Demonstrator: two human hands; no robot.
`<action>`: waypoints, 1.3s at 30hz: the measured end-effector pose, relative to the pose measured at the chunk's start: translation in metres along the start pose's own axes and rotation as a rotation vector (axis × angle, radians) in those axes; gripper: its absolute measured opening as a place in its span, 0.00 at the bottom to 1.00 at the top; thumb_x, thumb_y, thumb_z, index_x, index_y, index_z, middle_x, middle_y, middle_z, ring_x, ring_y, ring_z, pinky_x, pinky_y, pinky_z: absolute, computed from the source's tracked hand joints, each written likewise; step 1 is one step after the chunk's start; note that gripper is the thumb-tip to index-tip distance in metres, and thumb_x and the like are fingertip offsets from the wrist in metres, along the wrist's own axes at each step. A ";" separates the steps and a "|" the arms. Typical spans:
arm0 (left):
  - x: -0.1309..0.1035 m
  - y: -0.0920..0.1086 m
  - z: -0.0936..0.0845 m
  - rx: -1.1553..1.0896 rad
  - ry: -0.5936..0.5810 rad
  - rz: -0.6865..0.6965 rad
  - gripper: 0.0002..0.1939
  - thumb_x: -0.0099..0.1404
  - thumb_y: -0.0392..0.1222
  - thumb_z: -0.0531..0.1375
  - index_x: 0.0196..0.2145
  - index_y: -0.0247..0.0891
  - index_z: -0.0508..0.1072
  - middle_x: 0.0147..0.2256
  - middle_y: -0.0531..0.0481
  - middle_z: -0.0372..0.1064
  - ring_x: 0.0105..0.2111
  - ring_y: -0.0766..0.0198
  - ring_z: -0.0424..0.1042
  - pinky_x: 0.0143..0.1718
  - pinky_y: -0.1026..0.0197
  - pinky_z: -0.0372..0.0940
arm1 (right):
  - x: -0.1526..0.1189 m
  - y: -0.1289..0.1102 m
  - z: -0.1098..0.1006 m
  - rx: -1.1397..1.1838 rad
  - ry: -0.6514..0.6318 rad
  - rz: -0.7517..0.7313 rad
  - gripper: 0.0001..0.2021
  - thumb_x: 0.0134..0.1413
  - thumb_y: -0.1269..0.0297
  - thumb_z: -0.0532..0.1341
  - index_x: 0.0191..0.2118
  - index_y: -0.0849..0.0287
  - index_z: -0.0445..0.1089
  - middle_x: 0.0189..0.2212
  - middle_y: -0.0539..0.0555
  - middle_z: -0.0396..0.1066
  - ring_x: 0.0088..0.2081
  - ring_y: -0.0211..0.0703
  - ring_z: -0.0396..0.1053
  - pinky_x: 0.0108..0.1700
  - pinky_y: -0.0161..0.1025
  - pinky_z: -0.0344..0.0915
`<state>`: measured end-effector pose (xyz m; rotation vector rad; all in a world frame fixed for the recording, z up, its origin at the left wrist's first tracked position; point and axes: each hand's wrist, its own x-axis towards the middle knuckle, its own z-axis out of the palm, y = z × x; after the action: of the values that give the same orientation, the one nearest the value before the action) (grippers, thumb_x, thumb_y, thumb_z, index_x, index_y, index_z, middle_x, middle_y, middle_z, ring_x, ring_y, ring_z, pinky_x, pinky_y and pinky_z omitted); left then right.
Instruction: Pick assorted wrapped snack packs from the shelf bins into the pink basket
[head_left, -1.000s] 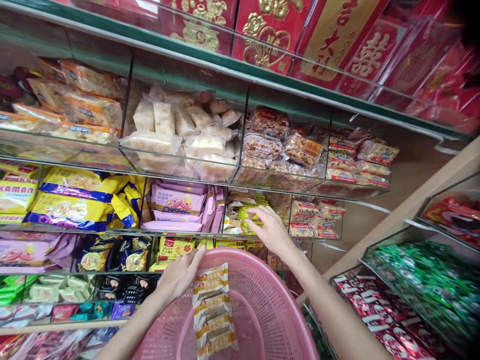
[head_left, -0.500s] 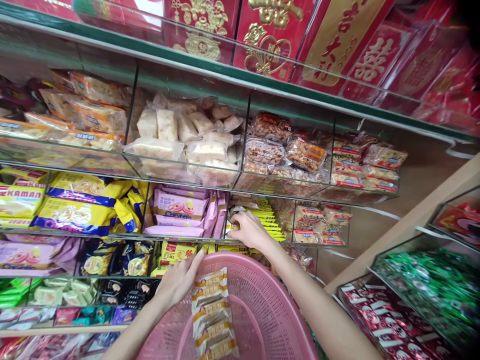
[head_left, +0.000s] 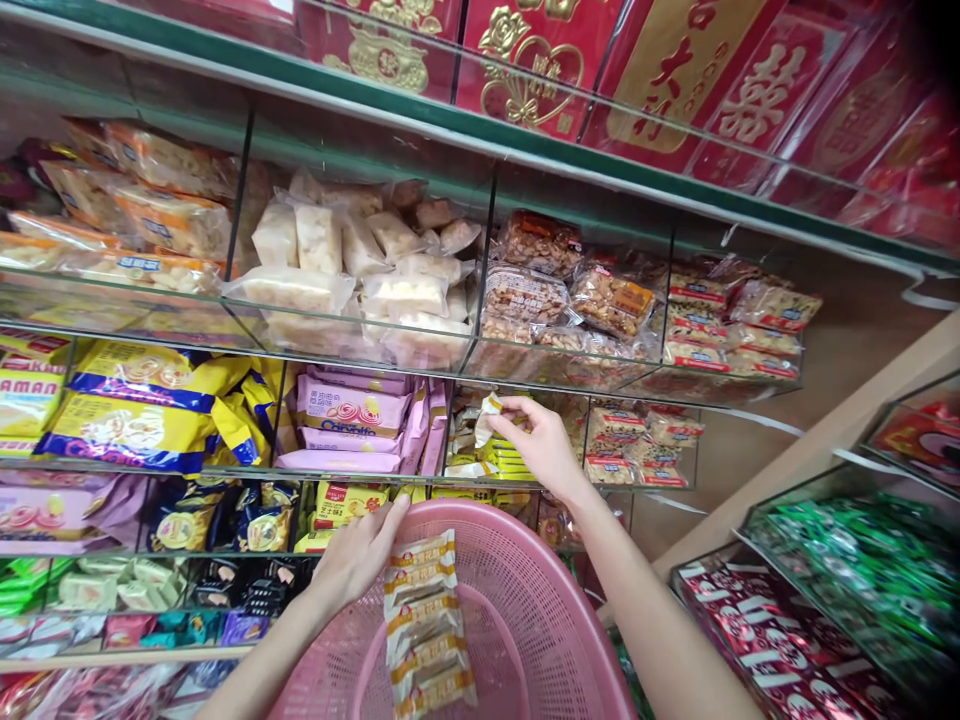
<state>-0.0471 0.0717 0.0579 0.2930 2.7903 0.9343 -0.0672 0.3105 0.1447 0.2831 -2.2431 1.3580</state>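
Observation:
My left hand (head_left: 360, 555) grips the far left rim of a pink plastic basket (head_left: 551, 590), its fingers partly hidden at the edge. Inside the basket lies a strip of gold-and-white wrapped snack packets (head_left: 426, 625). Up at a glass shelf compartment, my right hand (head_left: 541, 440) pinches the end of a small white-and-gold wrapped snack packet (head_left: 486, 420) between thumb and fingers. Behind and below that hand sit yellow snack packets (head_left: 510, 460), partly covered by it. Pale purple cookie packs (head_left: 352, 410) fill the compartment to its left.
Glass-fronted shelves hold bagged white snacks (head_left: 319, 240), nut bars (head_left: 529, 295) and yellow packs (head_left: 135, 425). A long shelf edge (head_left: 420, 140) runs above, under red boxes (head_left: 525, 70). At right, angled bins hold green-wrapped sweets (head_left: 862, 560) and dark red packets (head_left: 780, 640).
My right hand has moved up and to the right, lifting the white-and-gold packet's end from the compartment. My left hand stays on the basket rim. The view has shifted slightly.

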 end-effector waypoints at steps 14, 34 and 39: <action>0.005 0.004 0.006 0.097 0.040 0.022 0.39 0.61 0.65 0.32 0.37 0.39 0.74 0.32 0.43 0.75 0.36 0.51 0.72 0.39 0.55 0.60 | -0.110 -0.006 0.038 -0.549 -0.479 -0.482 0.09 0.58 0.65 0.55 0.45 0.58 0.64 0.37 0.53 0.69 0.40 0.44 0.64 0.42 0.42 0.61; 0.001 0.006 0.009 0.047 0.024 0.007 0.37 0.62 0.64 0.33 0.36 0.40 0.75 0.34 0.43 0.76 0.38 0.50 0.73 0.40 0.54 0.61 | -0.101 0.013 0.068 -0.829 -0.575 -0.606 0.12 0.55 0.55 0.58 0.38 0.59 0.66 0.35 0.54 0.69 0.40 0.46 0.63 0.42 0.43 0.60; 0.002 0.005 0.009 0.052 0.027 -0.006 0.38 0.62 0.64 0.33 0.38 0.39 0.75 0.34 0.42 0.75 0.38 0.50 0.73 0.40 0.54 0.61 | -0.093 -0.005 0.030 -0.736 -0.463 -0.547 0.14 0.60 0.58 0.53 0.47 0.59 0.64 0.40 0.55 0.71 0.41 0.46 0.64 0.43 0.43 0.60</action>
<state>-0.0465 0.0813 0.0531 0.2816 2.8422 0.8719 0.0050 0.2747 0.0897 0.9171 -2.5717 0.1568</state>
